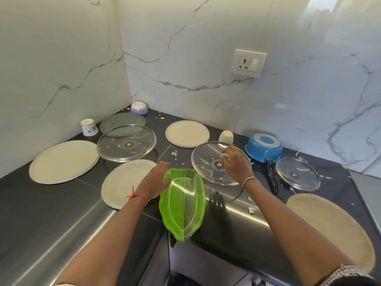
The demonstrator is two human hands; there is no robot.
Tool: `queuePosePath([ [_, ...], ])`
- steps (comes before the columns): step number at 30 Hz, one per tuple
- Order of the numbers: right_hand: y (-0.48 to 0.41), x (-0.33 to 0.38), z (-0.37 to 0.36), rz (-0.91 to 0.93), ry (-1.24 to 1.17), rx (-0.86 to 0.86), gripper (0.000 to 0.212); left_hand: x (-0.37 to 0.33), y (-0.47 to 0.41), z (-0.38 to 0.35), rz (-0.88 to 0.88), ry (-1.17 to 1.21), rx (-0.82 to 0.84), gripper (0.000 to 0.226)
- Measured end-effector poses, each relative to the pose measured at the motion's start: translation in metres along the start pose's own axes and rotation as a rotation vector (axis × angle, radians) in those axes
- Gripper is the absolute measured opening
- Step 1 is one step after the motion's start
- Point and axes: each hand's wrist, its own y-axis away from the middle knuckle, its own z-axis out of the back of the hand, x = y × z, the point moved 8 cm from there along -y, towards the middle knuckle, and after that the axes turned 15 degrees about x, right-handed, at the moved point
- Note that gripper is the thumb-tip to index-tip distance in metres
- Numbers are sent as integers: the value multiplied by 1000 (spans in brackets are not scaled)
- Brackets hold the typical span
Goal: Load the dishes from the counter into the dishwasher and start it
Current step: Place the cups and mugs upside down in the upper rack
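- The dark counter [51, 213] carries the whole load, so loading has barely begun by my reading; no dishwasher is in view.
- Beige plates lie flat around it: one far left [64, 162], one near right [334, 230], and one [121, 182] partly under the left forearm.
- The green leaf-shaped tray [183, 205] lies in the middle. Its long axis runs away from the person, and its near tip hangs over the counter's front edge.
- A glass plate [206, 162] sits just right of the tray's far end.
- The left hand [154, 180] is released, its fingers straight and resting on the tray's far-left rim. It is the nearer hand to the tray, which lies just to its right, so a lift would likely start here.
- The right hand [236, 164] hovers over the glass plate with fingers curled. It seems to pinch a pale scrap [223, 155], though that is too small to be sure.
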Motion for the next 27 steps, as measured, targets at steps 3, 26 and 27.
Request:
queuePosePath([
  [3,-35,-23,6,-2,-3,18,24,8,-35,1,58,0,24,56],
  [26,-187,-161,-41,-276,-156,478,70,59,-145,-21,384,-51,342,91],
  [27,-188,-161,-43,-280,-180,477,70,59,-145,-21,381,-47,339,91],
])
